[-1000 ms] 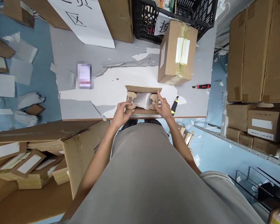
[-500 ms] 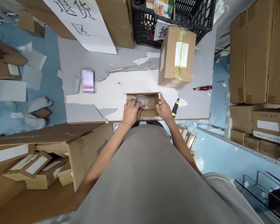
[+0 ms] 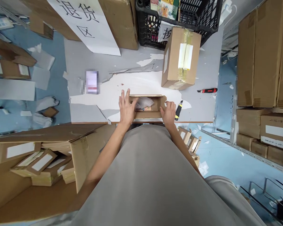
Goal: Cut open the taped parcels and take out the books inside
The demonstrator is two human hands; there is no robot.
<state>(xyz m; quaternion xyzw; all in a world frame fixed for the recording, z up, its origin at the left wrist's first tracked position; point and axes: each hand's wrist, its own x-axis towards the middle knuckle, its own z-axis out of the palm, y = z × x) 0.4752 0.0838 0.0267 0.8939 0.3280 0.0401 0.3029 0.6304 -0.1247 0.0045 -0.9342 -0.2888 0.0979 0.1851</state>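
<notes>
A: Where does the small, open-topped brown cardboard box (image 3: 148, 115) sit?

B: At the near edge of the grey-and-white worktop (image 3: 85, 113), right in front of the person. A crumpled bundle in translucent plastic (image 3: 144, 103) lies in its left half.

A: And the hands?

B: The left hand (image 3: 127, 110) is spread wide, its thumb at the box's left end. The right hand (image 3: 168, 112) is half curled at the other end, close to a yellow-and-black utility knife (image 3: 178, 111). I can't tell whether either one actually pinches the cardboard.

A: How would it all handle?

B: The box is probably light, stiff along the walls but bendy at the rim, so I'd steady it low at both ends. The bundle's wrapping looks soft and slippery. Its contents are hidden, so I'd treat them as fragile and cup the bundle from beneath, rather than tug loose plastic.
</notes>
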